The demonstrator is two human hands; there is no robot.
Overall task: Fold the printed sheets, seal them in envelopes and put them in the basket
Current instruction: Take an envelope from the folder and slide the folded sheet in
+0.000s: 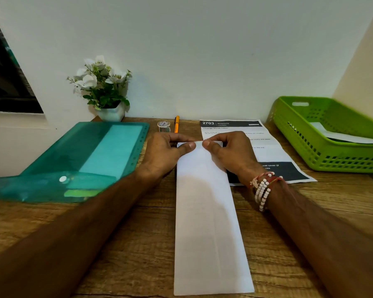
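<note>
A long white envelope (pixel 207 222) lies lengthwise on the wooden desk (pixel 127 244), its far end under my hands. My left hand (pixel 168 153) pinches the far end's flap from the left, thumb on top. My right hand (pixel 228 151) pinches the same flap from the right, thumb beside the left thumb. A printed sheet (pixel 267 147) with a dark header lies flat behind and right of the envelope, partly covered by my right hand. The green basket (pixel 323 151) stands at the far right and holds a white envelope (pixel 340 134).
A teal plastic folder (pixel 78 162) lies on the left of the desk. A roll of clear tape (pixel 163 126) and an orange pen (pixel 176 124) sit near the back wall. A white pot of white flowers (pixel 105 91) stands in the back left.
</note>
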